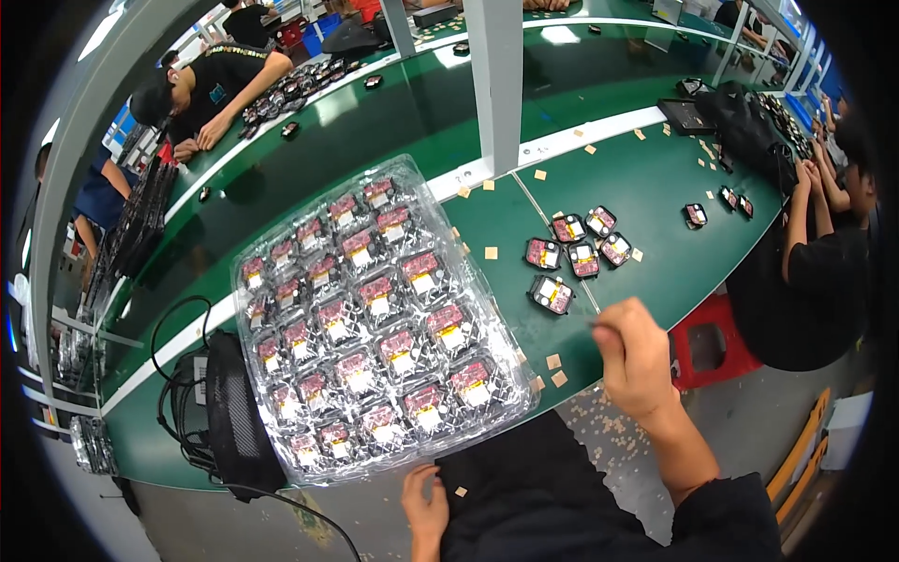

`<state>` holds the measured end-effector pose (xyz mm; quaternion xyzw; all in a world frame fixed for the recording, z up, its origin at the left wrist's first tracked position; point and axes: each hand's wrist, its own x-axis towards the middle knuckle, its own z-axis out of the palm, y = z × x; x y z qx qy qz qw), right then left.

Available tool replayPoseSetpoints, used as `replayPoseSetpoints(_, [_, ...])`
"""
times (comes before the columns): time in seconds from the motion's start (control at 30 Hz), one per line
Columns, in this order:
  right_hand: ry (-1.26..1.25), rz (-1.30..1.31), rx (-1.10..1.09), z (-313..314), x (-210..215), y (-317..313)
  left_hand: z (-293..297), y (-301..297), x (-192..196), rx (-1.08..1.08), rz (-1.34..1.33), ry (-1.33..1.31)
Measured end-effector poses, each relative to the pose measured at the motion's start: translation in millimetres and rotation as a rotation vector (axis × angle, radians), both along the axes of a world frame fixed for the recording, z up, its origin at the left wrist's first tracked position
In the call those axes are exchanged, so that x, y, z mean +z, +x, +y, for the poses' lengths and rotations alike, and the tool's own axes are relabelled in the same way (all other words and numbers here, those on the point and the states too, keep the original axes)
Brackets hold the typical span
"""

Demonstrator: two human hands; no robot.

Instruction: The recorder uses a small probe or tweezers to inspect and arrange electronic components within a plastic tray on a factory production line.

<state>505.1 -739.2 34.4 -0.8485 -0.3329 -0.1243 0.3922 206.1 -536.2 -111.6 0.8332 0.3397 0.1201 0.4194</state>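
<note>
The grip of the right hand (633,358) is drawn together, the thumb near the bent forefinger; whether a small thing is pinched there, I cannot tell. The left hand (426,510) is loosely curled with a gap beside the thumb, and I see nothing in it; it is just below the near edge of the clear plastic tray (516,382). This tray carries rows of small modules with red and white faces. Six similar loose modules (552,294) lie in a group on the green surface (655,192), beyond the right hand. Beige squares (553,362) are scattered around, and a black mesh pouch (241,412) stands left of the tray.
</note>
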Motion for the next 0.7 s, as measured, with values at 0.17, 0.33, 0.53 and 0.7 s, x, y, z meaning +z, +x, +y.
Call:
replayPoseSetpoints(0.17, [-0.004,-0.028,-0.121,38.2,0.4,14.5,-33.0,49.3,69.9,-0.494,-0.331,-0.204])
replayPoseSetpoints(0.33, [-0.065,0.057,-0.076,35.7,-10.8,30.5,-38.5,80.9,111.5,-0.771,-0.560,-0.143])
replayPoseSetpoints(0.53, [0.004,0.024,-0.072,42.6,-6.1,29.2,-28.8,95.0,118.7,-0.733,-0.675,-0.218])
replayPoseSetpoints(0.7, [-0.082,0.098,-0.084,37.3,-6.9,30.1,-23.3,89.9,114.6,-0.665,-0.664,-0.243])
